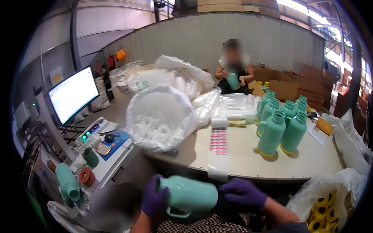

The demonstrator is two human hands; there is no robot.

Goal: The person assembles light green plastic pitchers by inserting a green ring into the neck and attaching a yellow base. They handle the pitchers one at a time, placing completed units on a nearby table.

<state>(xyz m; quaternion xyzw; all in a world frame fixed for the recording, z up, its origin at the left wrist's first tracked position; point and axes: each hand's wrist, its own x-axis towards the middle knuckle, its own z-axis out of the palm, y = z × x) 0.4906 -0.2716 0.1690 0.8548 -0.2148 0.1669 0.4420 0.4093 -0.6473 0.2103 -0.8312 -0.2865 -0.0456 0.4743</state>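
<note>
A mint-green thermos jug (189, 194) is held sideways, clasped in the left hand (152, 199) and right hand (244, 192). Beyond it, finished-looking jugs (280, 126) are clustered on the tabletop (241, 155); this one appears unfinished.

Red label strip (218, 140) (mid-table); lit white monitor (74, 94) at left.

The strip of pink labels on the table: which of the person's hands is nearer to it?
Right. The right hand lies just below the strip of pink labels where it hangs over the table edge; the left hand is farther left, gripping the mint flask.
</note>
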